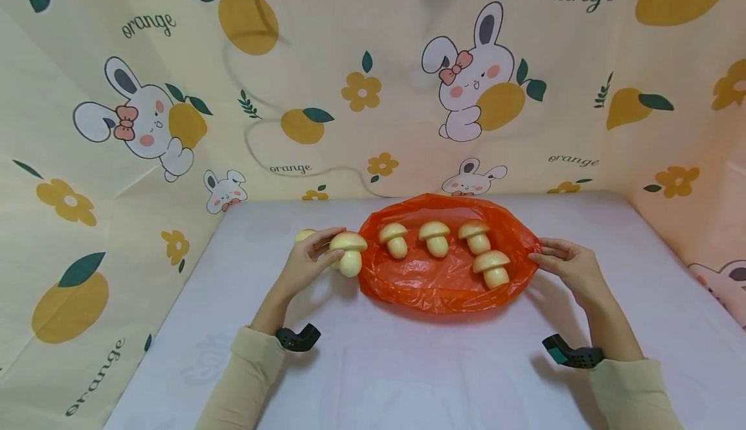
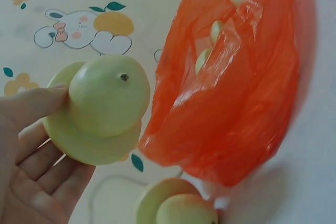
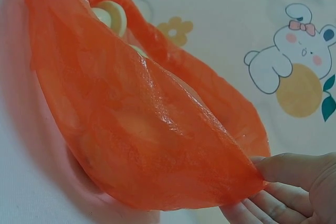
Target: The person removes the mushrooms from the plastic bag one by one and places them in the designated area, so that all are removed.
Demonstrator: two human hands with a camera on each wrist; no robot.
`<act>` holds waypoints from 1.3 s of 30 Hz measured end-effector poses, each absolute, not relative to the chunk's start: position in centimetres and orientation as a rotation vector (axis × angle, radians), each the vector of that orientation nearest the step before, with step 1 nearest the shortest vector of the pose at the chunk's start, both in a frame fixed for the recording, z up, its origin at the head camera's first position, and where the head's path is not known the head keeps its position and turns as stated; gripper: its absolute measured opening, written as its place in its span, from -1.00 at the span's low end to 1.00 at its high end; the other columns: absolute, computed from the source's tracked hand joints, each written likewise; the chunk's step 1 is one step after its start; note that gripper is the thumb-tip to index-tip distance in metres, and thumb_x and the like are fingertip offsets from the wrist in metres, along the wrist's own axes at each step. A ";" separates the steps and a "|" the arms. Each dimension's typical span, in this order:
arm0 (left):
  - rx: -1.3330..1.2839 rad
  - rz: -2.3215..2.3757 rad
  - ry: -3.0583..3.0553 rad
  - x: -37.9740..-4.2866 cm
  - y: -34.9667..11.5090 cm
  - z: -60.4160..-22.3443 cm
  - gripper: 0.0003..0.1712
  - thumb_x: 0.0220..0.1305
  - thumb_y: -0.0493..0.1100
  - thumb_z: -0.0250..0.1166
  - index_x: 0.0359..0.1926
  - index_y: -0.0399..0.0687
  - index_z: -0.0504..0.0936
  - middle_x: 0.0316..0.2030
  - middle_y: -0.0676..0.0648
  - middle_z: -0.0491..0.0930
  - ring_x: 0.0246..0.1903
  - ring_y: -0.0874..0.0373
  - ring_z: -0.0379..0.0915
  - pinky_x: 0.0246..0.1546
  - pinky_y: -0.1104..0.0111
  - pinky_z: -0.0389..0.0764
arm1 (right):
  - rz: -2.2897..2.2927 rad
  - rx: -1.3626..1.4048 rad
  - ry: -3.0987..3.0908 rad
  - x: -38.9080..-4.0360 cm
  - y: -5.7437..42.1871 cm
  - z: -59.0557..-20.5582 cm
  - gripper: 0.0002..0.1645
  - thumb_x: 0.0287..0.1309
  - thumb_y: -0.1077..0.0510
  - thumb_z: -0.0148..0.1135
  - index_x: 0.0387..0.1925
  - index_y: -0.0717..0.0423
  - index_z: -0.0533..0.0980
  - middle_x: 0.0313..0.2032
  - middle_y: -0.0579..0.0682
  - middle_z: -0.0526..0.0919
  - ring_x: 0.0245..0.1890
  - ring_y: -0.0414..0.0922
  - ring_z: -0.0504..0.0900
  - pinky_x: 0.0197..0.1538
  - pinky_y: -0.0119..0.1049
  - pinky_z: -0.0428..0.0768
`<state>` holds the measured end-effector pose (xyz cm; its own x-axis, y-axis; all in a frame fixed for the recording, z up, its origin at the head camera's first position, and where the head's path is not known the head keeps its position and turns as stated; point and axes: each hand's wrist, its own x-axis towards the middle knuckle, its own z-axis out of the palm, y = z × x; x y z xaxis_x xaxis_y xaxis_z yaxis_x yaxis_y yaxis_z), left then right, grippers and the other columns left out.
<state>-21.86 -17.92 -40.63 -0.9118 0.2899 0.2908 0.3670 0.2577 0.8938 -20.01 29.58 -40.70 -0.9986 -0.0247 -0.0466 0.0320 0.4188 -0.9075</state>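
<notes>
My left hand (image 1: 304, 261) holds a pale yellow toy mushroom (image 1: 350, 254) with a tan-rimmed cap beside the left rim of a red plastic bag (image 1: 419, 287). In the left wrist view the thumb and fingers grip this mushroom (image 2: 110, 95) by its cap, stem towards the camera. Partly hidden behind the left hand, another mushroom (image 1: 304, 235) stands on the table. The bag lies with its mouth spread wide, and several similar mushrooms (image 1: 434, 239) rest inside. My right hand (image 1: 568, 265) pinches the bag's right edge between thumb and fingers.
A white cloth covers the table (image 1: 384, 378). At its back and sides rises a cream curtain (image 1: 361, 28) printed with rabbits and oranges. Each wrist wears a black mount (image 1: 298, 338).
</notes>
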 end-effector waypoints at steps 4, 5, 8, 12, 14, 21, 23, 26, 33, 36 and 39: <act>-0.604 -1.727 -2.456 -21.8 -18.6 -40.6 -0.47 0.22 -0.28 0.31 0.23 -0.25 0.48 0.19 -0.29 0.51 0.10 0.37 0.48 0.15 0.65 0.50 | -1.666 0.010 2.598 -19.9 29.5 -40.7 -0.21 0.27 0.00 0.21 0.28 0.50 0.22 -0.42 -0.67 0.55 -0.34 -0.61 0.59 -0.19 -0.61 0.67; -0.595 -1.723 -2.456 -21.8 -18.7 -40.5 -0.47 0.22 -0.28 0.31 0.22 -0.25 0.48 0.17 -0.29 0.51 0.09 0.37 0.48 0.15 0.65 0.50 | -1.663 0.011 2.599 -19.9 29.5 -40.7 -0.21 0.27 0.00 0.21 0.28 0.50 0.22 -0.42 -0.67 0.55 -0.34 -0.61 0.59 -0.19 -0.61 0.67; -0.588 -1.720 -2.441 -21.7 -19.2 -40.6 -0.48 0.21 -0.30 0.32 0.21 -0.27 0.49 0.13 -0.32 0.50 0.06 0.44 0.47 0.16 0.65 0.49 | -1.652 0.018 2.600 -19.9 29.5 -40.7 -0.21 0.27 -0.01 0.21 0.29 0.49 0.22 -0.42 -0.67 0.54 -0.34 -0.61 0.58 -0.18 -0.61 0.67; -0.588 -1.739 -2.412 -21.9 -20.1 -40.9 -0.48 0.23 -0.32 0.29 0.21 -0.32 0.47 0.16 -0.36 0.49 0.04 0.57 0.44 0.13 0.70 0.48 | -1.648 0.021 2.603 -20.0 29.5 -40.7 -0.20 0.26 -0.01 0.21 0.28 0.50 0.22 -0.42 -0.67 0.54 -0.34 -0.60 0.59 -0.18 -0.62 0.66; -0.582 -1.743 -2.403 -22.0 -20.5 -41.1 -0.48 0.24 -0.33 0.28 0.22 -0.34 0.46 0.19 -0.38 0.48 0.03 0.61 0.43 0.12 0.72 0.47 | -1.654 0.016 2.603 -20.0 29.5 -40.8 -0.21 0.26 0.00 0.22 0.28 0.51 0.23 -0.42 -0.67 0.55 -0.35 -0.60 0.60 -0.18 -0.63 0.66; -0.554 -1.708 -2.387 -22.4 -22.0 -41.5 -0.49 0.25 -0.33 0.26 0.22 -0.36 0.44 0.21 -0.40 0.47 0.04 0.63 0.42 0.12 0.75 0.45 | -1.691 0.006 2.590 -20.2 29.6 -40.9 -0.21 0.25 0.03 0.23 0.26 0.54 0.23 -0.41 -0.65 0.57 -0.35 -0.58 0.61 -0.22 -0.69 0.62; -0.546 -1.708 -2.385 -22.5 -22.4 -41.6 -0.49 0.26 -0.33 0.26 0.22 -0.36 0.44 0.21 -0.40 0.47 0.04 0.63 0.42 0.12 0.75 0.44 | -1.688 0.012 2.591 -20.2 29.6 -40.9 -0.21 0.25 0.02 0.23 0.26 0.53 0.23 -0.41 -0.65 0.57 -0.35 -0.58 0.61 -0.22 -0.69 0.62; -0.537 -1.713 -2.386 -22.6 -23.0 -41.7 -0.49 0.27 -0.32 0.25 0.23 -0.36 0.43 0.22 -0.39 0.46 0.06 0.63 0.42 0.13 0.76 0.43 | -1.683 0.021 2.592 -20.2 29.6 -40.9 -0.21 0.25 0.02 0.24 0.26 0.52 0.23 -0.42 -0.66 0.57 -0.35 -0.58 0.60 -0.21 -0.67 0.63; -0.516 -1.766 -2.340 -22.8 -24.2 -41.9 -0.47 0.26 -0.34 0.25 0.24 -0.40 0.41 0.23 -0.43 0.42 0.08 0.62 0.42 0.14 0.74 0.44 | -1.660 0.027 2.589 -20.2 29.6 -40.7 -0.20 0.27 0.00 0.21 0.29 0.50 0.22 -0.42 -0.67 0.55 -0.34 -0.60 0.59 -0.19 -0.66 0.64; -0.509 -1.790 -2.319 -22.8 -24.6 -41.9 -0.47 0.26 -0.34 0.25 0.24 -0.41 0.40 0.23 -0.46 0.40 0.09 0.61 0.43 0.15 0.73 0.44 | -1.645 0.024 2.599 -20.1 29.6 -40.7 -0.21 0.28 -0.01 0.20 0.29 0.49 0.22 -0.42 -0.68 0.54 -0.34 -0.61 0.58 -0.19 -0.67 0.64; -0.489 -1.809 -2.317 -22.7 -25.0 -42.0 -0.46 0.27 -0.33 0.25 0.25 -0.41 0.39 0.25 -0.47 0.37 0.10 0.61 0.42 0.15 0.73 0.44 | -1.667 0.019 2.595 -20.1 29.6 -40.8 -0.22 0.28 0.02 0.20 0.28 0.51 0.21 -0.41 -0.67 0.54 -0.34 -0.60 0.59 -0.20 -0.65 0.65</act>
<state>-22.71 -24.97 -41.99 -0.9334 0.1558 0.3233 0.3514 0.2140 0.9114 -20.11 29.55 -40.82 -0.9983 -0.0211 -0.0552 0.0414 0.4163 -0.9083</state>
